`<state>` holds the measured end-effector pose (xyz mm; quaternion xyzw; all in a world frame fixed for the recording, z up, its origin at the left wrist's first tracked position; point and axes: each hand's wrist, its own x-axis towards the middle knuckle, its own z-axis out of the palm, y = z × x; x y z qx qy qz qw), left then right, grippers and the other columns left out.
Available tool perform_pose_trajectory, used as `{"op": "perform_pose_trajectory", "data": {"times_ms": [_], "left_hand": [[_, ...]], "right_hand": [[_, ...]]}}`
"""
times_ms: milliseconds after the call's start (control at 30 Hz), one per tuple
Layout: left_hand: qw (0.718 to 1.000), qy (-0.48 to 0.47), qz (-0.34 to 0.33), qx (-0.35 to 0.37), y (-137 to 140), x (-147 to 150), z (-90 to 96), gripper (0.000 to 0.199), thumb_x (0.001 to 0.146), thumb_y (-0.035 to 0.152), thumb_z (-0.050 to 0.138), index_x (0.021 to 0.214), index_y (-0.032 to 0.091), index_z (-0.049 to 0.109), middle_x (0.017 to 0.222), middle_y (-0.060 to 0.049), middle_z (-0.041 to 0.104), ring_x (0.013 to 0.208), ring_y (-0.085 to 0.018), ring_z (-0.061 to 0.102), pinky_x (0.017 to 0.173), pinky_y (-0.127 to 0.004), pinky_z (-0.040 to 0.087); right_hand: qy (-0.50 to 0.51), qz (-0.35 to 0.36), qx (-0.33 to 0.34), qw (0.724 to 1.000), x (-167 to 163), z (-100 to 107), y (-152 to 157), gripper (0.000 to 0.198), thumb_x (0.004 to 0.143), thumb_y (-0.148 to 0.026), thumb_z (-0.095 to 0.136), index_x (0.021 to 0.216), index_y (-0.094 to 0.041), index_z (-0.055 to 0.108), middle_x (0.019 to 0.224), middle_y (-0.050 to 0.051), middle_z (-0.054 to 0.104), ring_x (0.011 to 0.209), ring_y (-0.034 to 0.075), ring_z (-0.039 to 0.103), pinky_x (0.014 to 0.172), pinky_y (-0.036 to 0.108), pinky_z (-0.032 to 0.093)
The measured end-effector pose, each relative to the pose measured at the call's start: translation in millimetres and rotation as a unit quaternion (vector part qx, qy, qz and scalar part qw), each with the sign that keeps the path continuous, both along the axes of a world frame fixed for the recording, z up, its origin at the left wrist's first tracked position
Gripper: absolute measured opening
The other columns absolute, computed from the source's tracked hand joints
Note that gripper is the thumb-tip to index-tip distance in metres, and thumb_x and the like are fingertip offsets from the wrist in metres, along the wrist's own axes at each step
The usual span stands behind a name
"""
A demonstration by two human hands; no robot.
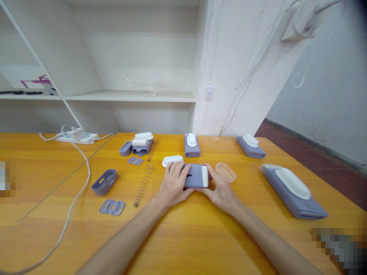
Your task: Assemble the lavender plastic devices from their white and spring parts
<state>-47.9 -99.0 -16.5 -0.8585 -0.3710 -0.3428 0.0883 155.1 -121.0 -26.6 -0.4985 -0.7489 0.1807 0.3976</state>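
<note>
Both hands hold a grey-purple plastic housing (195,175) lying sideways just over the table. My left hand (173,184) wraps round its left end, thumb below and fingers over the top. At the other end, my right hand (221,190) pinches near a white roller-like strip (205,176). Behind my left fingers lies a white oval ribbed piece (172,159), partly hidden. A translucent peach oval tray (226,172) rests beside my right hand. To the left are a long coil spring (144,185), a hollow grey-purple oval shell (105,182) and flat grey-purple plates (112,207).
Grey-purple units with white oval tops stand at the back (192,145), back right (250,146) and right (294,191). More parts (142,145) and a second spring (153,151) sit back left. A white cable (75,198) runs from a power strip (77,135) across the left.
</note>
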Motion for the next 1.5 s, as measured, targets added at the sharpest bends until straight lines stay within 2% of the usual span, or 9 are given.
{"op": "perform_pose_trajectory", "data": {"times_ms": [267, 400, 600, 767, 867, 1067, 1233, 1367, 1500], "left_hand": [[1.000, -0.016, -0.027, 0.003, 1.8, -1.2, -0.1, 0.064, 0.078, 0.050, 0.057, 0.128, 0.015, 0.040, 0.118, -0.017, 0.050, 0.112, -0.033, 0.045, 0.097, -0.054, 0.034], [0.999, -0.051, 0.004, 0.003, 1.6, -0.9, 0.8, 0.065, 0.077, 0.050, 0.059, 0.128, 0.015, 0.040, 0.120, -0.017, 0.049, 0.112, -0.032, 0.045, 0.098, -0.051, 0.035], [0.997, -0.076, 0.000, 0.010, -0.2, -0.7, 0.9, 0.069, 0.074, 0.052, 0.061, 0.129, 0.015, 0.040, 0.120, -0.017, 0.049, 0.112, -0.032, 0.046, 0.096, -0.049, 0.037], [0.995, -0.098, 0.026, 0.007, 0.0, 0.2, 2.0, 0.070, 0.074, 0.053, 0.062, 0.129, 0.016, 0.039, 0.119, -0.016, 0.050, 0.111, -0.032, 0.046, 0.095, -0.049, 0.037], [0.990, -0.129, 0.065, -0.003, 1.8, 0.0, 3.2, 0.070, 0.073, 0.052, 0.063, 0.128, 0.017, 0.039, 0.120, -0.015, 0.049, 0.112, -0.031, 0.045, 0.096, -0.048, 0.037], [0.976, -0.175, 0.131, -0.014, 7.5, -2.4, 0.5, 0.067, 0.071, 0.053, 0.065, 0.123, 0.018, 0.043, 0.114, -0.014, 0.051, 0.105, -0.030, 0.048, 0.090, -0.046, 0.040], [0.974, -0.173, 0.148, -0.006, 9.5, -2.6, -1.5, 0.068, 0.070, 0.054, 0.066, 0.123, 0.017, 0.044, 0.115, -0.015, 0.051, 0.105, -0.030, 0.047, 0.090, -0.045, 0.039], [0.975, -0.167, 0.144, -0.018, 9.1, -2.9, -0.9, 0.069, 0.069, 0.052, 0.068, 0.123, 0.017, 0.044, 0.115, -0.014, 0.052, 0.107, -0.029, 0.047, 0.091, -0.045, 0.039], [0.982, -0.153, 0.109, -0.028, 8.7, -2.8, 0.2, 0.069, 0.069, 0.051, 0.069, 0.123, 0.017, 0.044, 0.117, -0.013, 0.052, 0.109, -0.028, 0.046, 0.093, -0.044, 0.039]], "right_hand": [[0.009, 0.033, -0.008, 0.999, -1.3, -3.1, -3.2, 0.079, 0.080, -0.036, 0.061, 0.145, -0.023, 0.017, 0.136, 0.010, 0.047, 0.121, 0.025, 0.048, 0.101, 0.045, 0.040], [-0.040, -0.001, 0.062, 0.997, -5.9, -0.5, -7.1, 0.069, 0.084, -0.036, 0.056, 0.144, -0.025, 0.024, 0.125, 0.009, 0.055, 0.113, 0.025, 0.052, 0.097, 0.043, 0.042], [-0.138, -0.200, 0.198, 0.950, 0.2, 12.8, -10.2, 0.023, 0.085, -0.031, 0.049, 0.099, -0.027, 0.067, 0.122, 0.006, 0.055, 0.114, 0.030, 0.045, 0.096, 0.050, 0.031], [-0.189, -0.362, 0.129, 0.904, 12.3, 10.6, -0.4, 0.039, 0.083, -0.035, 0.050, 0.118, -0.019, 0.056, 0.128, 0.016, 0.045, 0.115, 0.035, 0.041, 0.091, 0.051, 0.032], [-0.214, -0.389, 0.051, 0.895, 17.4, 0.9, 6.4, 0.057, 0.079, -0.034, 0.051, 0.131, -0.014, 0.042, 0.128, 0.022, 0.041, 0.114, 0.039, 0.042, 0.087, 0.054, 0.034], [-0.134, -0.316, 0.006, 0.939, 19.5, -8.2, 10.3, 0.057, 0.080, -0.025, 0.047, 0.134, -0.015, 0.034, 0.122, 0.019, 0.043, 0.113, 0.035, 0.045, 0.088, 0.051, 0.039], [0.016, -0.117, 0.026, 0.993, 6.4, 2.4, 0.1, 0.062, 0.081, -0.028, 0.053, 0.136, -0.021, 0.026, 0.123, 0.012, 0.043, 0.088, 0.020, 0.056, 0.085, 0.039, 0.045], [0.069, 0.017, -0.025, 0.997, 0.3, 9.1, -8.9, 0.067, 0.081, -0.028, 0.056, 0.139, -0.027, 0.021, 0.125, 0.010, 0.043, 0.073, 0.014, 0.055, 0.076, 0.035, 0.048], [0.143, 0.021, -0.039, 0.989, 1.7, 10.5, -9.6, 0.068, 0.082, -0.030, 0.057, 0.139, -0.028, 0.020, 0.126, 0.010, 0.042, 0.068, 0.012, 0.054, 0.068, 0.032, 0.048]]}}
